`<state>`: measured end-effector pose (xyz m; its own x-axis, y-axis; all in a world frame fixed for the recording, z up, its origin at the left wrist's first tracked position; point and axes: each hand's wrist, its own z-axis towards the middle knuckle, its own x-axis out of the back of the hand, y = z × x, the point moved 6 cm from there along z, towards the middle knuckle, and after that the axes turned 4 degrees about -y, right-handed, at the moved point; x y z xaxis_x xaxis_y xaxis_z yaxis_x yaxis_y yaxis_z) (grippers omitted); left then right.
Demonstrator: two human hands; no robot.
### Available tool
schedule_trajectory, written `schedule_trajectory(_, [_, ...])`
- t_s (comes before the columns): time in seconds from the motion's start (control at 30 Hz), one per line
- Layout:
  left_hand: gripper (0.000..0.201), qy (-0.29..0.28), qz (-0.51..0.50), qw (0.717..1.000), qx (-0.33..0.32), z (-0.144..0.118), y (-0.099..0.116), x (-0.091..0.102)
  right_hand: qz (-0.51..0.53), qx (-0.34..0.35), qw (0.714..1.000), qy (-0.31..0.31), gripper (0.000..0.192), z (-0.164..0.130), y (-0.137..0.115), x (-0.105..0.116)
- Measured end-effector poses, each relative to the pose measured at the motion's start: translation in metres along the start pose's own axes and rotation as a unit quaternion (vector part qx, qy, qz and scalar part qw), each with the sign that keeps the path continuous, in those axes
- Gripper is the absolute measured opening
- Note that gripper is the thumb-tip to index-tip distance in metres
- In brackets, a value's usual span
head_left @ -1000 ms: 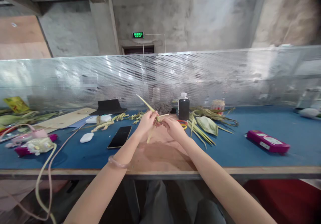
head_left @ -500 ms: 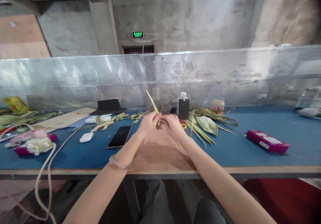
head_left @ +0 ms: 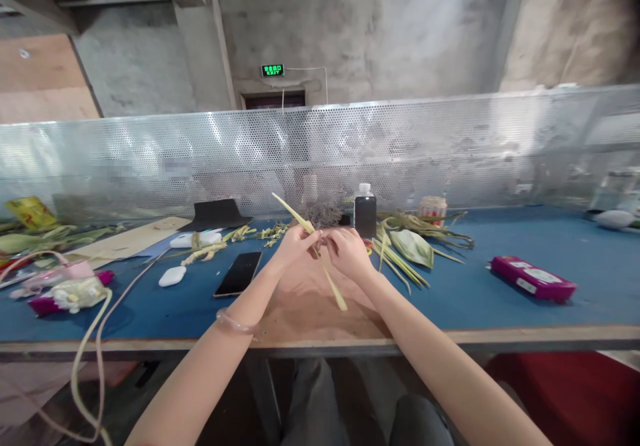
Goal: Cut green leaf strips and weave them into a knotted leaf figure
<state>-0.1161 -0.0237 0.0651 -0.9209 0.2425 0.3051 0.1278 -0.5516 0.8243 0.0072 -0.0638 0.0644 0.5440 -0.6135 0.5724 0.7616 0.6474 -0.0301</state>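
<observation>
L hand [head_left: 299,247] pinches leaf strip [head_left: 290,211], tip far-left; R hand [head_left: 347,253] adj., fingers bunched, can't tell if gripping. Phone [head_left: 239,275] to left.

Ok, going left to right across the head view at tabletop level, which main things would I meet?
Yellow packet → rounded white case → black smartphone → left hand → right hand → broad pale-green leaf → magenta packet.

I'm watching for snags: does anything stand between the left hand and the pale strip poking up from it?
Nothing visible does: the left hand holds the strip. The bottle stands off to the right and the phone lies to the left, both apart from the strip.
</observation>
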Motion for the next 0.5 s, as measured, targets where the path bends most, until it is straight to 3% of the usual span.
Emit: schedule_trajectory(0.5, [0.03, -0.031, -0.053, 0.998, 0.016, -0.002, 0.005, -0.003, -0.021, -0.022, 0.999, 0.031, 0.021, 0.0, 0.017, -0.002])
